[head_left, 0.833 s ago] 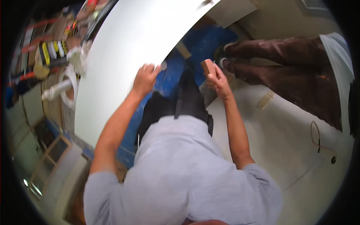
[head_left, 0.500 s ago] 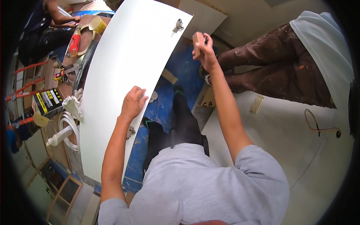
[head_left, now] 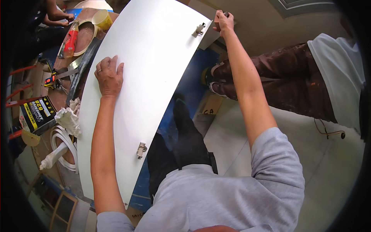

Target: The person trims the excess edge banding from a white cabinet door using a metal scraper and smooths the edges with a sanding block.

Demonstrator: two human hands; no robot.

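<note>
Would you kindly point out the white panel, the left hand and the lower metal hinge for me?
White panel [head_left: 145,92]: head view, middle of its face.
Left hand [head_left: 109,78]: head view, back of the hand.
Lower metal hinge [head_left: 141,150]: head view, its body.

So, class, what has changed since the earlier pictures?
The bare left hand shifted leftward over the long white panel; the bare right hand moved forward, near its far right corner. The right hand still holds a brown rectangular block; two metal hinges remain on the panel.

Yellow cup [head_left: 101,19]; red-labelled bottle [head_left: 71,41]; white coil [head_left: 73,150]
</note>
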